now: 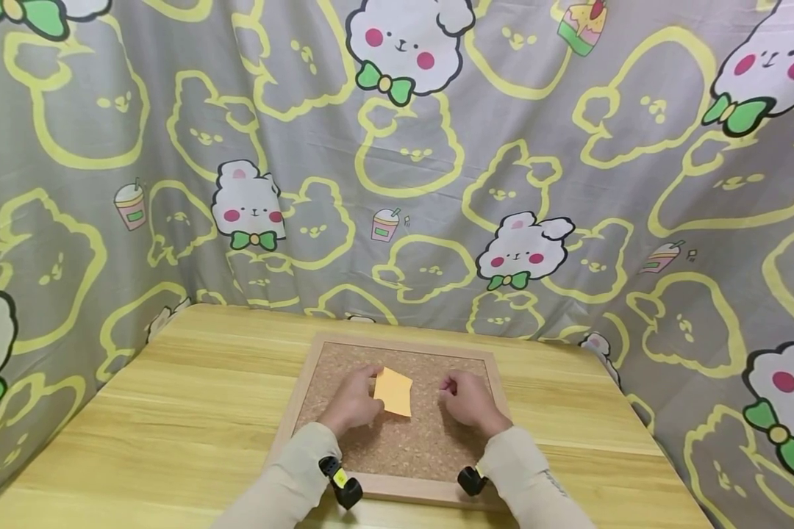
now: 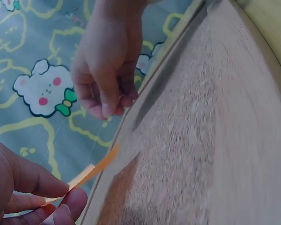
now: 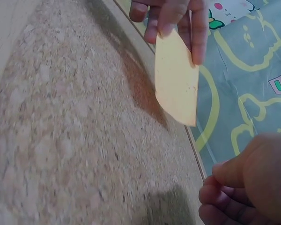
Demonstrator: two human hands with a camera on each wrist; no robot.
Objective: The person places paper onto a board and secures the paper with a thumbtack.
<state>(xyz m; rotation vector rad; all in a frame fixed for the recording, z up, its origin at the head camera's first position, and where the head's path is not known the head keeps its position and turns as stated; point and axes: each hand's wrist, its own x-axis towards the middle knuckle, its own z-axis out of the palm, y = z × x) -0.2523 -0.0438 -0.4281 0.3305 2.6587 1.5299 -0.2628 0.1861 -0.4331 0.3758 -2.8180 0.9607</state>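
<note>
An orange square paper note (image 1: 393, 393) hangs over the cork board (image 1: 406, 452), pinched at its left edge by my left hand (image 1: 353, 400). In the left wrist view the note (image 2: 97, 166) is almost edge-on between thumb and fingers, its far end apart from the cork. Seen from the right wrist, the note's pale broad face (image 3: 175, 82) hangs down from the left fingers. My right hand (image 1: 471, 399) hovers over the board's right part, fingers curled and thumb against the index finger. Any small thing between those fingertips is too hidden to make out.
The cork board has a light wooden frame (image 1: 304, 378) and lies on a wood-grain table (image 1: 192, 411). A grey curtain (image 1: 317, 147) with cartoon rabbits stands behind and at both sides. Black wrist cameras (image 1: 341, 485) sit on both sleeves.
</note>
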